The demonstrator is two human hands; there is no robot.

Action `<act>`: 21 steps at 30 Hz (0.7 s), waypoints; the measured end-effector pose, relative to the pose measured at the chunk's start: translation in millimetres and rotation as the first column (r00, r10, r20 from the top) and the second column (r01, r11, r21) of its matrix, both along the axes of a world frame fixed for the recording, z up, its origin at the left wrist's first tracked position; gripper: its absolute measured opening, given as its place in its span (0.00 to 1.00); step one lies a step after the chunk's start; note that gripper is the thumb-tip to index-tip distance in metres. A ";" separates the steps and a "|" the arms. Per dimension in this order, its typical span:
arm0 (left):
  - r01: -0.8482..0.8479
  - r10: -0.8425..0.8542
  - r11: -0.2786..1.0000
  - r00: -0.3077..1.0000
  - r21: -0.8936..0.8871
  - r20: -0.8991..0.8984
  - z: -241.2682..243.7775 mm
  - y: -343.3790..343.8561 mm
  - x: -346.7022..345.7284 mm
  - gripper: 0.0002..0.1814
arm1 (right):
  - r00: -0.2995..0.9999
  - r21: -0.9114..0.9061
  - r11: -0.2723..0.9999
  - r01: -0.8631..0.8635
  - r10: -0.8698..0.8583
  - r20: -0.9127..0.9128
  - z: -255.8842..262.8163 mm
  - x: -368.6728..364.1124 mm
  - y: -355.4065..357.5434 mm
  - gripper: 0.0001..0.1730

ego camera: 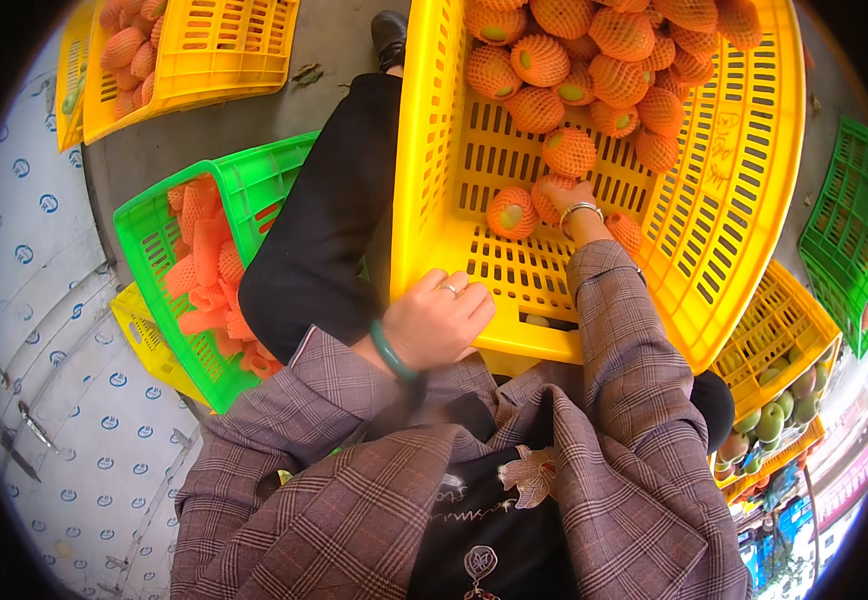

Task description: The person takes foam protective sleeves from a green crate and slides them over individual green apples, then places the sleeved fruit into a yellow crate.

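A large yellow plastic crate (426, 150) stands before me, tilted in view, with many fruits in orange foam net sleeves (621, 82) heaped at its far end. My left hand (441, 319), with a ring and a green bangle, grips the crate's near rim, its fingers curled over the edge. Inside the crate, my right hand (572, 204), with a silver-coloured bracelet, is on a net-sleeved fruit (550, 196); its fingertips are partly hidden. Close by lie another sleeved fruit (511, 213) to the left and one (623, 231) beside my right wrist.
A green crate (227, 169) of empty orange foam nets (208, 262) stands at the left. A yellow crate (224, 45) of sleeved fruit is at the upper left. On the right are a yellow crate (786, 315), bare green mangoes (770, 421) and green crates (846, 225).
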State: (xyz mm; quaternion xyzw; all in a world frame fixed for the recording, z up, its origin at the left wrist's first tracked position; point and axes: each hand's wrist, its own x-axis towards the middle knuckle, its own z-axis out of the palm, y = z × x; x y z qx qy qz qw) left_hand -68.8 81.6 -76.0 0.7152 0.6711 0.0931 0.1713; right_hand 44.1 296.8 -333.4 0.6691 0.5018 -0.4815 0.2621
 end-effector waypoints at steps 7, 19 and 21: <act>-0.056 0.050 0.995 0.996 0.083 0.070 9.3 -5.2 2.7 0.43 | 0.749 0.128 0.984 -0.124 0.178 -0.639 99.3 22.3 6.1 0.57; -0.402 0.191 0.909 0.159 -0.113 0.969 40.0 -12.6 61.1 0.55 | 0.175 0.131 0.966 0.222 0.093 -0.980 343.6 72.5 -119.9 0.38; -0.404 0.136 0.911 0.098 -0.086 0.986 54.5 -18.5 74.7 0.50 | 0.141 0.051 0.963 0.265 0.014 -0.990 357.2 84.8 -127.0 0.32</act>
